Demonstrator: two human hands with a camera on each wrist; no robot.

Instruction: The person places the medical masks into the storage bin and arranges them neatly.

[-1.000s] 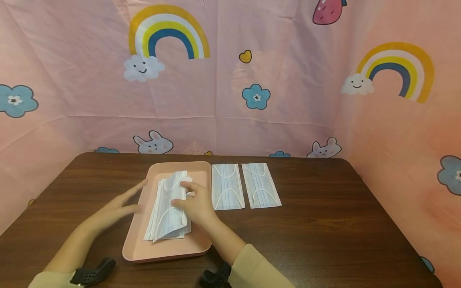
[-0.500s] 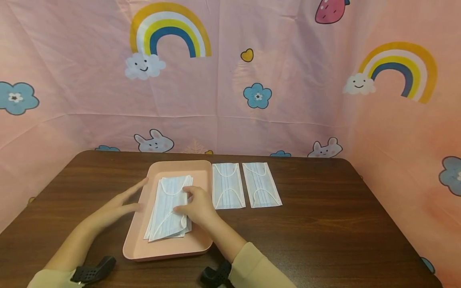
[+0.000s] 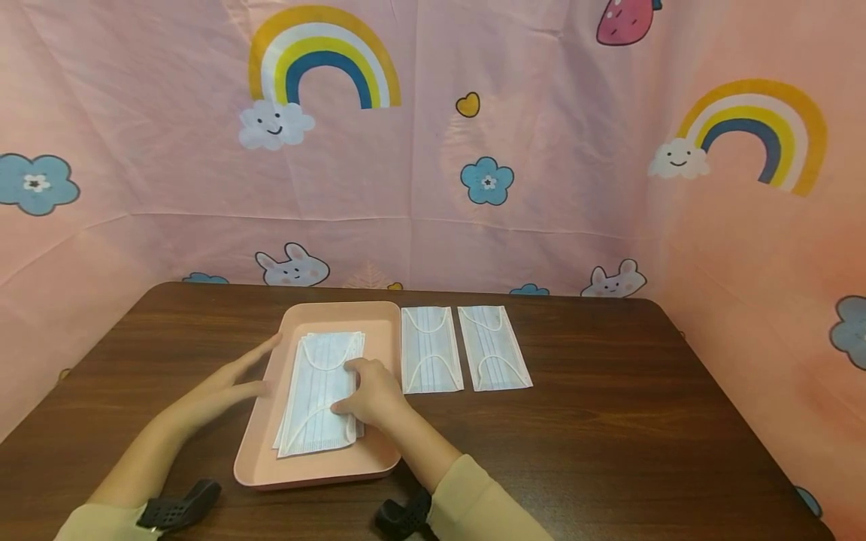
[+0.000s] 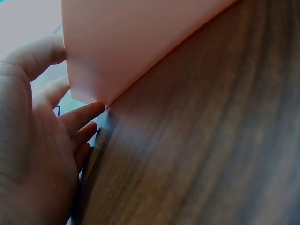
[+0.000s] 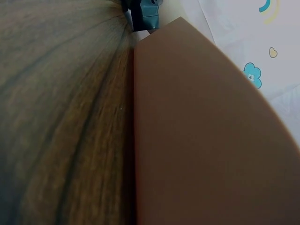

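Note:
A pale pink tray [image 3: 386, 443] holds a small stack of light blue face masks [image 3: 318, 383] with white ear loops. The top mask lies nearly flat, slightly turned from those below. My right hand [image 3: 375, 394] is over the tray's right part, its thumb and index fingertip apart and touching the top mask near its right edge; its other fingers are hidden. My left hand [image 3: 219, 391] rests its fingertips along the tray's left rim, fingers fairly straight. In the left wrist view, those fingertips [image 4: 96, 111] meet the tray's outer wall [image 4: 117, 42].
Two more face masks lie flat on the dark wooden table [image 3: 609, 421], one mask [image 3: 431, 349] beside the tray and another mask [image 3: 495, 348] to its right. A pink patterned cloth [image 3: 433, 150] hangs behind and at the sides. The right wrist view shows mostly the tray's outer wall [image 5: 201, 131].
The top mask, raised and bent a second ago, has come down nearly flat on the stack. My right hand has lowered slightly with it. My left hand stays at the rim.

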